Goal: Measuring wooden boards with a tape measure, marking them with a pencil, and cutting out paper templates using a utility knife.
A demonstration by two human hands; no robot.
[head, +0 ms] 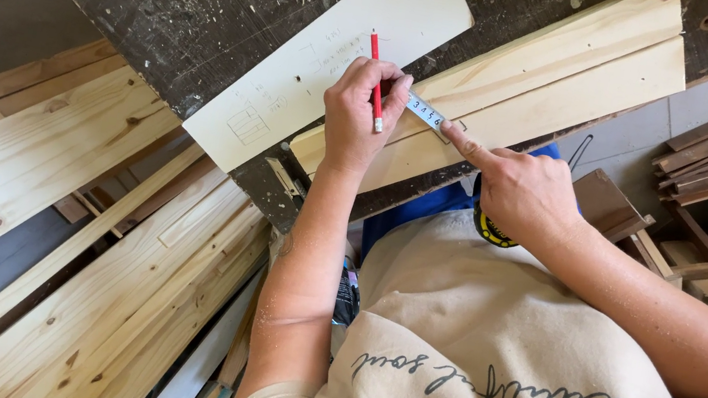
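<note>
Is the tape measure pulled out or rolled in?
Pulled out: the tape measure lies flat on the pale plank, the right hand pressing it with one finger, beside the left hand with the red pencil.

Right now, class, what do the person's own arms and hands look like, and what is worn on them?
Both hands, the left hand and the right hand, are bare: no gloves, rings or watch show. Both forearms are bare too, dusted with fine sawdust. The sleeves are short, part of a loose beige T-shirt with dark cursive lettering across the chest.
</note>
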